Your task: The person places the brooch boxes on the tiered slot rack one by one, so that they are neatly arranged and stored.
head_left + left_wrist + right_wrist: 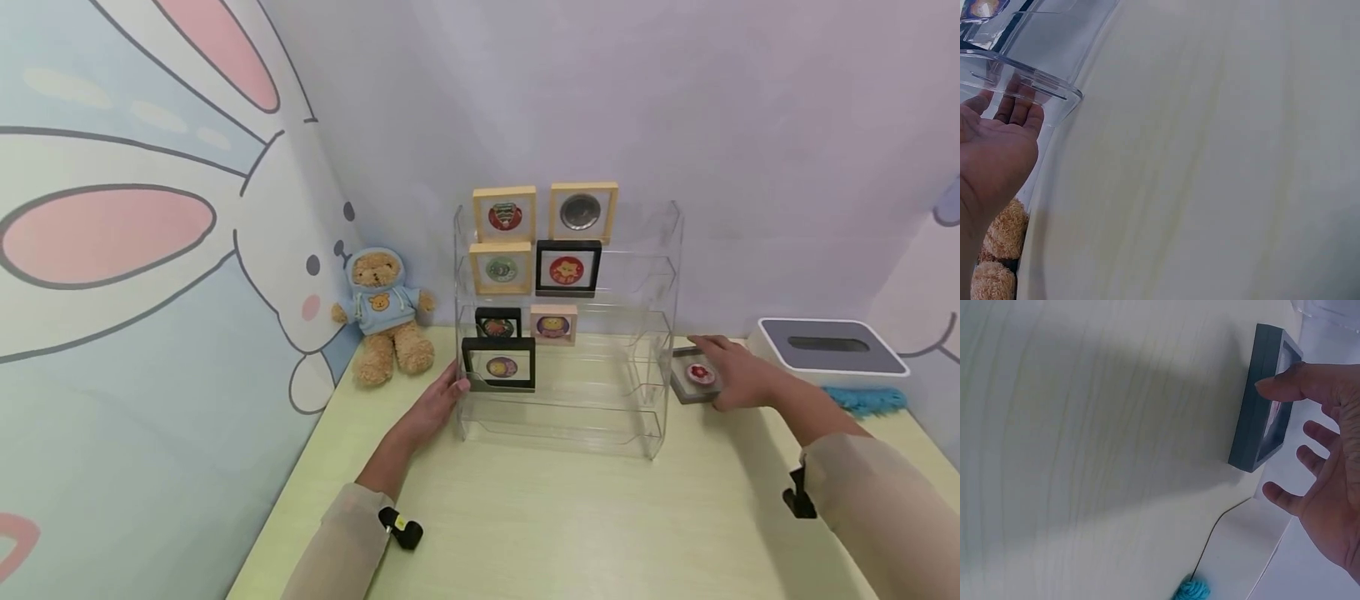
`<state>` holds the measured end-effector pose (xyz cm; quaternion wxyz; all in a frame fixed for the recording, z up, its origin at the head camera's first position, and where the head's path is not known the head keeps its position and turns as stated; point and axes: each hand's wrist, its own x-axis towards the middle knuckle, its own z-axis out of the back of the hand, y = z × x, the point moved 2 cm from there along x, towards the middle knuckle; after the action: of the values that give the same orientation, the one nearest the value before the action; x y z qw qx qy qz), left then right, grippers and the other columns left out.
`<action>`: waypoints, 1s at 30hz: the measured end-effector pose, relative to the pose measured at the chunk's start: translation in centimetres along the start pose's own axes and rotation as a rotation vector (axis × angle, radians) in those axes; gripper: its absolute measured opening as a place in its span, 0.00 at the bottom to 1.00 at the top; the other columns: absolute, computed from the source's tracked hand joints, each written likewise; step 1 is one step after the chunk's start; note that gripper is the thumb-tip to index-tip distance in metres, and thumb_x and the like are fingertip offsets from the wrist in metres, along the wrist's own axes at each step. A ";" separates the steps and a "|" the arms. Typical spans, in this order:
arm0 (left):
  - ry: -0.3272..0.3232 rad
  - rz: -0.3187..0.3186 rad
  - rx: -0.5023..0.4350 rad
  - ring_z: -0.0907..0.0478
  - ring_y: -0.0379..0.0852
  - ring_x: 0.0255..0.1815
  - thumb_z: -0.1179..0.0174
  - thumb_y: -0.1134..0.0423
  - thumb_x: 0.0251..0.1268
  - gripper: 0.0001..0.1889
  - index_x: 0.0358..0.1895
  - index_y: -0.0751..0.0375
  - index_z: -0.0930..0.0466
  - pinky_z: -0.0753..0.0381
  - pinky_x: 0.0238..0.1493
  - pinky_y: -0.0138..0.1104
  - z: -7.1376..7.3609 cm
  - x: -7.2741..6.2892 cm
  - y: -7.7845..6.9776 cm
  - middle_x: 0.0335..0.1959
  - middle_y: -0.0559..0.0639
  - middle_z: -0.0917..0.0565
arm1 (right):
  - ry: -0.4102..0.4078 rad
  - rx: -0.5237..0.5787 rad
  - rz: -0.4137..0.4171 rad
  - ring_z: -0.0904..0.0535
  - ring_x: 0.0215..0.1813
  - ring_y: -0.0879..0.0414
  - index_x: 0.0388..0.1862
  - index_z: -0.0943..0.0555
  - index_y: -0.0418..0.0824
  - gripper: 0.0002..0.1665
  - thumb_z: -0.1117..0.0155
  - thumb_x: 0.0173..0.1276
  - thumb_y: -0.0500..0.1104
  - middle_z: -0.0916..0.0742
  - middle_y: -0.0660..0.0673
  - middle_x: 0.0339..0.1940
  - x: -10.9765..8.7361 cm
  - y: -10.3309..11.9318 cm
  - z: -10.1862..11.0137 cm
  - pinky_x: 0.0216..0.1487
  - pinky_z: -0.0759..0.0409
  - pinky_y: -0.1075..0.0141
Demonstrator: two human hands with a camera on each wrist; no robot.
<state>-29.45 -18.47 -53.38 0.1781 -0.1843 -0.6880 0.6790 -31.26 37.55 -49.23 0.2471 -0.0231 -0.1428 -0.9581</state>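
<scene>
A clear acrylic tiered rack (577, 419) stands on the table with several small framed badges on its steps. My left hand (435, 408) is at its left side, thumb by the front edge and fingers along the side panel. Nearest that hand is a black frame (498, 387) with a purple badge. My right hand (738, 375) is spread over a dark grey frame (692, 397) lying right of the rack, with a red-and-white badge inside. In the right wrist view, the thumb (1282, 389) overlaps this frame's side while other fingers extend apart from it.
A teddy bear (392, 312) in a blue hoodie sits left of the rack against the wall. At the right is a white tissue box (825, 333) with a grey top, and a fluffy blue item (866, 401) in front of it. A purple wall closes the back.
</scene>
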 end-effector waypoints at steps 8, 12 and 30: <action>0.013 -0.004 0.010 0.71 0.55 0.95 0.43 0.29 0.80 0.57 0.94 0.51 0.67 0.63 0.93 0.51 0.1 0.0 0.0 0.95 0.54 0.66 | 0.007 0.076 -0.083 0.21 0.56 0.29 0.79 0.35 0.27 0.70 0.24 0.27 0.39 0.25 0.18 0.70 0.0 -0.7 -0.3 0.49 0.21 0.48; 0.007 0.002 0.022 0.71 0.56 0.95 0.44 0.29 0.81 0.56 0.93 0.51 0.66 0.64 0.93 0.52 0.0 0.0 -0.2 0.95 0.55 0.66 | -0.031 0.052 -0.060 0.20 0.61 0.25 0.78 0.34 0.29 0.68 0.27 0.26 0.37 0.23 0.19 0.71 0.0 -0.8 -0.9 0.54 0.19 0.40; -0.009 0.009 0.024 0.71 0.56 0.95 0.47 0.32 0.84 0.53 0.93 0.54 0.67 0.63 0.93 0.52 -0.2 0.0 -0.3 0.95 0.56 0.66 | -0.032 0.003 -0.118 0.25 0.53 0.27 0.72 0.29 0.23 0.64 0.25 0.29 0.45 0.23 0.21 0.60 -0.6 -1.2 -1.7 0.47 0.23 0.45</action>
<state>-29.37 -18.34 -53.10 0.1741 -0.1824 -0.6798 0.6886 -31.27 38.31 -51.18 0.1877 -0.0295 -0.1493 -0.9704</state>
